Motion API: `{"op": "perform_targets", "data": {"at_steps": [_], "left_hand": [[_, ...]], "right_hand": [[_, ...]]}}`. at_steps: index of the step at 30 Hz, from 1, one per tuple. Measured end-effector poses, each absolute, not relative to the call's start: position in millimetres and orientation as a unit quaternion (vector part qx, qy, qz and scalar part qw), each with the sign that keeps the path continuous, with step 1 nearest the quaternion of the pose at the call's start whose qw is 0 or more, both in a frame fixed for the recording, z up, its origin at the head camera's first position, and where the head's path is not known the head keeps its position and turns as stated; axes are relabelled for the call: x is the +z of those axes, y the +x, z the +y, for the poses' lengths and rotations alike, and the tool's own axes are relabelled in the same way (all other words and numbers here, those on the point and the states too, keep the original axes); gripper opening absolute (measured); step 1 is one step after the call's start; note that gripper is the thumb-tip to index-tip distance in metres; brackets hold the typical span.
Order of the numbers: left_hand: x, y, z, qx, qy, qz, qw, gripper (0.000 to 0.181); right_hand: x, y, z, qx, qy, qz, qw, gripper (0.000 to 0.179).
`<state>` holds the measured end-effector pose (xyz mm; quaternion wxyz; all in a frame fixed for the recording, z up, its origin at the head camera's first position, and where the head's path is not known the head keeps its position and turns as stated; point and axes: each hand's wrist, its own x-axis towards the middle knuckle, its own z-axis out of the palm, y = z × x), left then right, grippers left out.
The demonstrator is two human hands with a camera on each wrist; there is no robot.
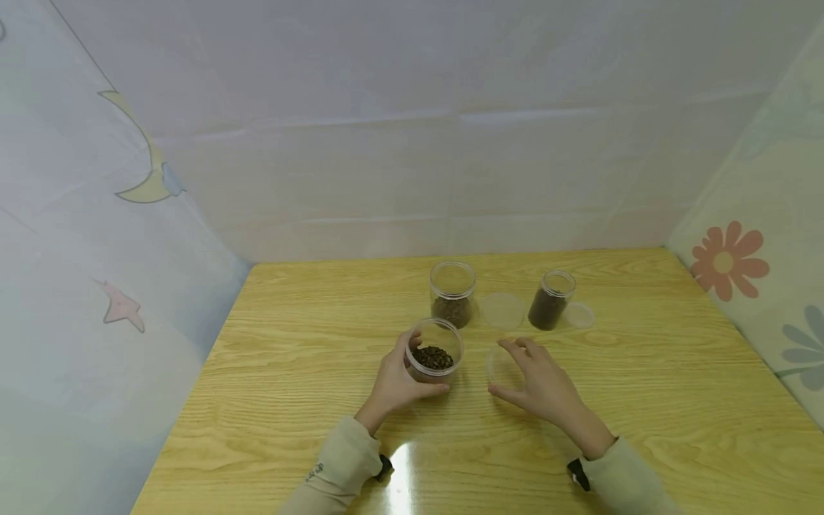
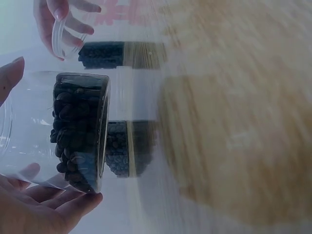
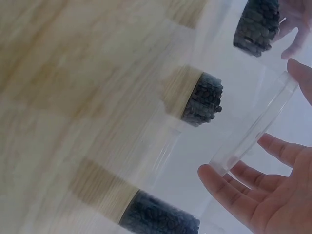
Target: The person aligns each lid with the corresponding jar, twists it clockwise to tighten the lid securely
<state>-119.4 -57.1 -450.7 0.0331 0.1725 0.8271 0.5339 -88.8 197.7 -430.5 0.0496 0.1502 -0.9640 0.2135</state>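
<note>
My left hand (image 1: 395,379) grips a clear round jar (image 1: 430,375), thumb and fingers on opposite sides of its wall. Dark beans (image 2: 75,134) fill the lower part of this uncapped jar; in the left wrist view its base shows close over the table. To the right, a clear round lid (image 3: 256,129) is held by its rim between the thumb and fingers of my right hand (image 1: 543,383). The lid is apart from the jar, at its right side. In the head view the lid is faint against the wood.
Behind the held jar stands another open jar (image 1: 453,309) partly filled with dark contents, with a clear lid (image 1: 503,310) lying beside it. Further right are a narrower, fuller jar (image 1: 547,309) and a small lid (image 1: 579,315). All stand on a wood-grain table (image 1: 290,343) backed by printed cloth.
</note>
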Motion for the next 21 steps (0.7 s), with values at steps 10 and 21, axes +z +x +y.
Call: {"op": "perform_targets", "data": {"at_steps": [10, 21], "left_hand": [[-454, -120, -57, 0.484, 0.204, 0.851, 0.010, 0.090], [-454, -120, -57, 0.464, 0.194, 0.864, 0.014, 0.088]], "right_hand": [[-427, -88, 202, 0.225, 0.152, -0.961, 0.043, 0.075], [-419, -89, 207, 0.249, 0.160, -0.954, 0.051, 0.075]]}}
